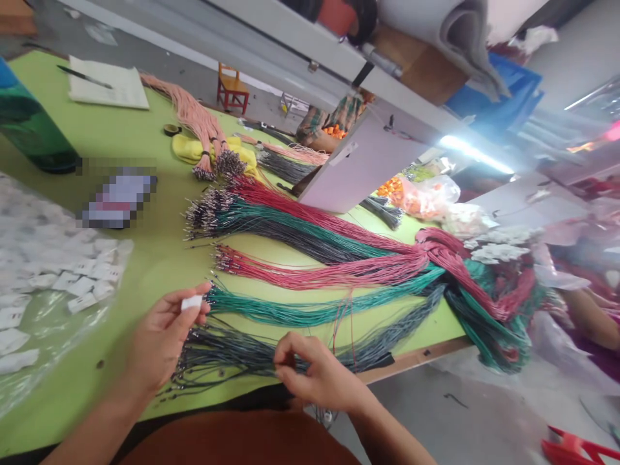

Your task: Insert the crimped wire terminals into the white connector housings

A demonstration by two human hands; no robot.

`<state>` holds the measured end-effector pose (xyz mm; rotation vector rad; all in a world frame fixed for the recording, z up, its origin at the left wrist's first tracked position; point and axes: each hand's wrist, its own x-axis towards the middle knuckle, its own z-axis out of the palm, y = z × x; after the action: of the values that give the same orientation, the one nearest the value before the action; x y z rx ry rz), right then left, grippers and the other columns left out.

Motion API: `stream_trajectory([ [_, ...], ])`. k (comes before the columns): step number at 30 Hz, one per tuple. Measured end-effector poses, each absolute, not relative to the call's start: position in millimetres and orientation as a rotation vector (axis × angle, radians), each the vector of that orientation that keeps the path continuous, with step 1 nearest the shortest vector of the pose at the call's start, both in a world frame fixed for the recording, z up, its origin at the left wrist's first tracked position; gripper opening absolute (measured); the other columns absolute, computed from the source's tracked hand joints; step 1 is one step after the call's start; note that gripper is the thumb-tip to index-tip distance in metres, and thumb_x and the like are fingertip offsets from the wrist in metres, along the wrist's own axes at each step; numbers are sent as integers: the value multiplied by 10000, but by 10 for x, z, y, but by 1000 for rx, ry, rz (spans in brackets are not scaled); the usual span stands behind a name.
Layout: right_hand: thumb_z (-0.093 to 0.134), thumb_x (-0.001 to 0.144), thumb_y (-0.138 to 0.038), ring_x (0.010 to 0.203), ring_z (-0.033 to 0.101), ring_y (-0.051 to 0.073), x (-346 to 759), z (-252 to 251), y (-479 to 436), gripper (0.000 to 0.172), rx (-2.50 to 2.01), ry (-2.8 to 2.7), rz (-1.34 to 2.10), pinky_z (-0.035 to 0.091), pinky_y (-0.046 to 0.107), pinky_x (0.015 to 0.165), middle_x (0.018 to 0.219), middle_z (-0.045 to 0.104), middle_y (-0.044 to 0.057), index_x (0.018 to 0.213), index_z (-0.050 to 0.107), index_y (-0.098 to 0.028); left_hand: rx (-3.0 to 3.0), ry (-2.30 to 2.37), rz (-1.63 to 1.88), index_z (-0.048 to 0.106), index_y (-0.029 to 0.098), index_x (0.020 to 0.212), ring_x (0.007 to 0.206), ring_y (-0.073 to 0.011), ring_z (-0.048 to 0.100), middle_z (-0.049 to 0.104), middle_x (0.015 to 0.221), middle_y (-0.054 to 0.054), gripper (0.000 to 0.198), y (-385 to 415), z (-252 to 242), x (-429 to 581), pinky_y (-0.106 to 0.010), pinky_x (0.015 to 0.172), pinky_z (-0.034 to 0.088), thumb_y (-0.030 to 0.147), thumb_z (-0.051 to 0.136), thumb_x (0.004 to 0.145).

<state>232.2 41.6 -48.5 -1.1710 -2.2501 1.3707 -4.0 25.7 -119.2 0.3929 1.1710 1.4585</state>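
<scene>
Green table, clear bag of white housings; left fingers tight on one housing, right fingers tight on grey wires.

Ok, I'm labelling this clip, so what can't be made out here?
Head view:
- Small white plastic piece: mostly covered by fingers of the left hand.
- Dark grey wire bundle: the right hand hides how many wires it pinches.
- Pixelated patch on the green table: contents masked.
- Right edge: blurred.
</scene>
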Motion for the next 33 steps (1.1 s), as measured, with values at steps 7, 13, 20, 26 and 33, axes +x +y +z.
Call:
stream_trajectory([
  [7,529,833,-206,583,551,78,1834,-493,421,85,-936,-1886,1814,439,160,546,672,597,-4,815,593,-154,634,1019,895,577,190,900,682,-165,642,708,812,-40,289,87,-1303,174,-285,642,516,333,726,698],
  [13,547,776,-181,450,356,55,1931,-912,580,93,-1427,-1868,1177,293,168,428,515,453,-57,710,606,-152,648,1108,941,636,193,978,606,-131,568,670,783,-14,340,122,-1357,182,-245,567,481,292,730,666],
  [20,562,807,-207,503,507,88,2017,-893,558,148,-1348,-2036,1021,357,188,476,633,656,6,767,702,-174,677,1114,955,617,184,831,706,-156,577,628,749,-14,202,85,-1406,176,-260,643,492,262,726,680],
  [26,518,778,-122,544,525,91,1978,-844,573,174,-1308,-2097,1025,385,186,543,593,607,-11,662,641,-162,652,1126,1005,665,195,876,693,-155,581,644,791,-24,227,91,-1410,169,-258,628,502,243,731,665],
  [33,530,771,-122,559,539,85,1956,-869,553,144,-1366,-2067,1062,392,176,565,604,609,-23,666,622,-157,671,1138,992,697,204,881,659,-140,583,667,829,-30,205,102,-1383,161,-243,600,504,231,718,679],
])
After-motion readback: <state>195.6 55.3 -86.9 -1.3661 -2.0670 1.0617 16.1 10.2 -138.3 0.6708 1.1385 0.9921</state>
